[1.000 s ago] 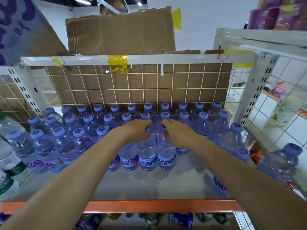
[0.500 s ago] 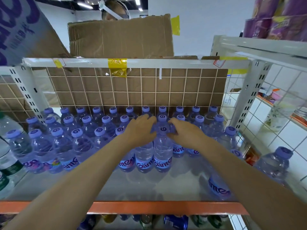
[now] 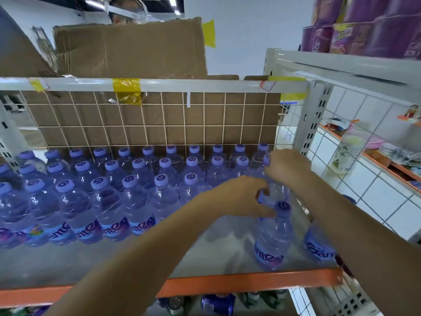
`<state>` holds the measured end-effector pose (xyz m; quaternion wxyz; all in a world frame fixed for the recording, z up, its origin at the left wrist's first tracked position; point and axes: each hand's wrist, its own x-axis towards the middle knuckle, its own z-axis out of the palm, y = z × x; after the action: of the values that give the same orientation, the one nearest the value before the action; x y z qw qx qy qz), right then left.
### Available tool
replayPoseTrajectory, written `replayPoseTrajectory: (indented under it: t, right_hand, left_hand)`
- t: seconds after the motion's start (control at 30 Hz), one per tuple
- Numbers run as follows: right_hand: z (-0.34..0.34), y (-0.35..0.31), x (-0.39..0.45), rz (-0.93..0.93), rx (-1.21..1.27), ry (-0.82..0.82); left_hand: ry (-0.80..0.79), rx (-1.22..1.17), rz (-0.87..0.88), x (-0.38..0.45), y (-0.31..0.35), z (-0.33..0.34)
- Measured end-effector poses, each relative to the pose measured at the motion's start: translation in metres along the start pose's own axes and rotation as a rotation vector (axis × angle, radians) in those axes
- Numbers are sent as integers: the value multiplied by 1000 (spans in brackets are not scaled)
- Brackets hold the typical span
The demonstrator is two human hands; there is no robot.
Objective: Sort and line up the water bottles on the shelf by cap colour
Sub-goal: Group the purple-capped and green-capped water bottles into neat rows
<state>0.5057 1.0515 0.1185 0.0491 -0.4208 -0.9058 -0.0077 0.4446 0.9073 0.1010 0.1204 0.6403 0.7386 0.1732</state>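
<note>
Rows of clear water bottles with purple caps (image 3: 129,181) fill the left and back of the grey shelf (image 3: 114,263). My left hand (image 3: 241,197) is curled around the neck of a bottle (image 3: 265,197) at the right end of the rows. My right hand (image 3: 287,169) grips the top of a neighbouring bottle (image 3: 279,190) just behind it, its cap hidden under the fingers. Two purple-capped bottles stand apart at the front right: one (image 3: 273,238) by my left hand, the other (image 3: 319,245) partly behind my right forearm.
A wire grid backed with cardboard (image 3: 159,119) closes the shelf's back, and a white upright post (image 3: 316,115) and wire side panel close its right. The orange front edge (image 3: 250,281) runs below. Cans and bottles sit on the lower shelf (image 3: 216,304). A person stands behind the carton.
Both hands have moved from the middle of the front row to the right end of the shelf. The view has swung right with them, and the hands now hold bottles there.
</note>
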Motion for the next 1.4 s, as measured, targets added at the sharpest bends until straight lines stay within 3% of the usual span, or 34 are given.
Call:
replayPoseTrajectory:
  t: [0.17,0.33,0.6,0.8,0.97,1.13,1.4]
  right_hand:
    - [13,14,4,83,24,-98]
    - [24,25,6,-5,69,-93]
    - [23,16,4,-220,68,-54]
    - [31,0,6,-291,196,-47]
    - [36,-7,6,-321,255,-64]
    - [37,-16,8,-367,259,-92]
    - [25,-17,4,-384,212,-197]
  left_hand:
    - [-46,43,76,11,24,19]
    - [-62,-10,92,18,25,18]
    - [-62,-30,5,17,-5,-6]
    - [-55,49,-159,16,-46,-19]
    - [50,270,-288,10,-69,-25]
    - [94,382,-286,13,-75,-21]
    - [25,212,-286,13,-73,-20]
